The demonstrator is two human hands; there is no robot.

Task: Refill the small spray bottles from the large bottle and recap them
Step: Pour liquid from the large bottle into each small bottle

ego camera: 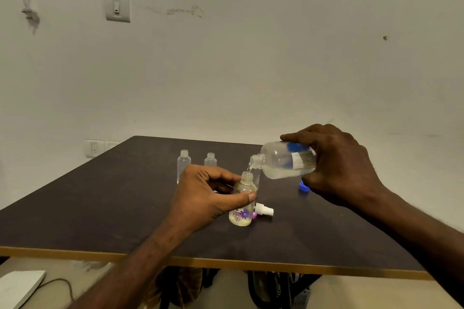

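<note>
Hands grip tilted clear large bottle [286, 160] and upright flowered small bottle [242, 204].

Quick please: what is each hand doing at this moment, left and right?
Left hand: closed around the small flowered bottle, steadying it on the table.
Right hand: closed around the large bottle, tilted to pour.
</note>
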